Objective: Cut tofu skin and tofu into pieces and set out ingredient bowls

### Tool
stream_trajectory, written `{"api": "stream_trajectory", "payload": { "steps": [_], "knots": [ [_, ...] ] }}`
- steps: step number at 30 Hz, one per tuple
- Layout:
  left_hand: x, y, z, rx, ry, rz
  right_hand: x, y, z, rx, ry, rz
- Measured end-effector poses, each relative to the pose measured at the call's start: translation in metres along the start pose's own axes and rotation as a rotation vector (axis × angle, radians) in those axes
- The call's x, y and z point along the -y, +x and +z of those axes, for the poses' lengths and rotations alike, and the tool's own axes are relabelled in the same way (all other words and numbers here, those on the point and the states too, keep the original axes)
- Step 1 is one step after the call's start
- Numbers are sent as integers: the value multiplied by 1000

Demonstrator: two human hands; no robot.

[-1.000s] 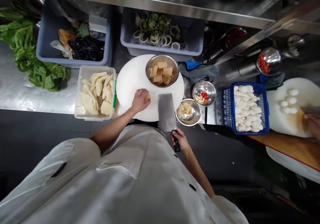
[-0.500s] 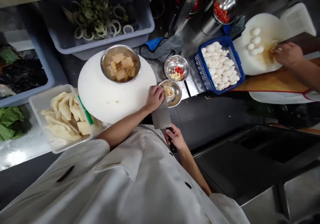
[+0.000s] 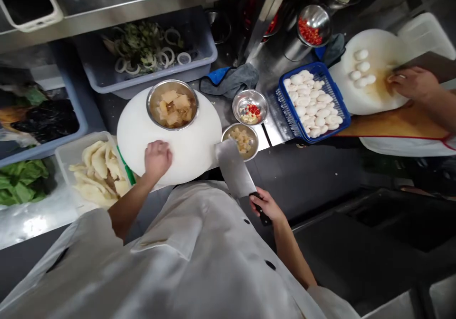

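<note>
My left hand point(image 3: 157, 159) rests on the left part of the round white cutting board point(image 3: 192, 152), its fingers curled together; whatever may be under them is hidden. My right hand point(image 3: 269, 205) is wrapped round the black handle of a cleaver point(image 3: 235, 169). The blade points up and left, its tip between the board's right edge and a metal bowl of pale chopped pieces point(image 3: 242, 139). On the board's far side stands a metal bowl of pale brown chunks point(image 3: 173, 105). A smaller bowl with red and yellowish bits point(image 3: 250, 108) is beyond the pale pieces.
A plastic tub of pale slices point(image 3: 99, 171) stands left of the board. Behind are a grey-blue bin point(image 3: 142, 82) and a grey cloth point(image 3: 235, 81). To the right are a blue basket of white pieces point(image 3: 315, 102) and another person's hand point(image 3: 415, 83) with a cleaver.
My left hand has moved left from the bowl and blade onto the board. My right hand and the cleaver have shifted right and tilted. The bowl beside the blade now shows more pale pieces.
</note>
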State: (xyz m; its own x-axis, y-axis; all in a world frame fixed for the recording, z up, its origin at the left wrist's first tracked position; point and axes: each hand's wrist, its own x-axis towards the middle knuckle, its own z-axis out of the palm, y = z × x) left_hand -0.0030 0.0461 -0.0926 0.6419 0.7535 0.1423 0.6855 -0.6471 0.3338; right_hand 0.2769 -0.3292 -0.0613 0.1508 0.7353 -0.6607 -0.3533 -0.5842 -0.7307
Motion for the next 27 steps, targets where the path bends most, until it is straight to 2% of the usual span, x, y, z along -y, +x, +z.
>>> {"api": "stream_trajectory", "payload": {
  "steps": [2, 4, 7, 9, 12, 14, 16, 18, 21, 24, 26, 27],
  "knots": [
    [35, -25, -18, -29, 17, -126, 14, 37, 14, 151, -53, 19],
    [49, -42, -25, 3, -63, -178, 25, 71, 39, 263, -86, 14],
    [40, -56, -17, 32, -242, -216, 42, 106, 91, 357, -114, -12],
    [28, -60, -8, -21, -299, -245, 52, 117, 123, 401, -138, -24],
    [13, -60, 3, -136, -284, -303, 63, 117, 147, 433, -173, -22],
    [-1, -55, 10, -148, -274, -300, 65, 106, 142, 393, -206, -28],
    [-26, -42, 19, -101, -287, -220, 59, 86, 120, 305, -234, -45],
    [-64, -19, 33, -30, -313, -62, 48, 57, 88, 171, -234, -65],
    [-134, 28, 58, 83, -326, 278, 29, -1, 38, -92, -182, -79],
    [-189, 68, 73, 161, -222, 512, 15, -52, 7, -304, -98, -84],
    [-201, 76, 72, 139, -196, 551, 10, -72, -2, -378, -63, -92],
    [-197, 73, 68, 96, -211, 538, 10, -75, -3, -394, -67, -96]
  ]
}}
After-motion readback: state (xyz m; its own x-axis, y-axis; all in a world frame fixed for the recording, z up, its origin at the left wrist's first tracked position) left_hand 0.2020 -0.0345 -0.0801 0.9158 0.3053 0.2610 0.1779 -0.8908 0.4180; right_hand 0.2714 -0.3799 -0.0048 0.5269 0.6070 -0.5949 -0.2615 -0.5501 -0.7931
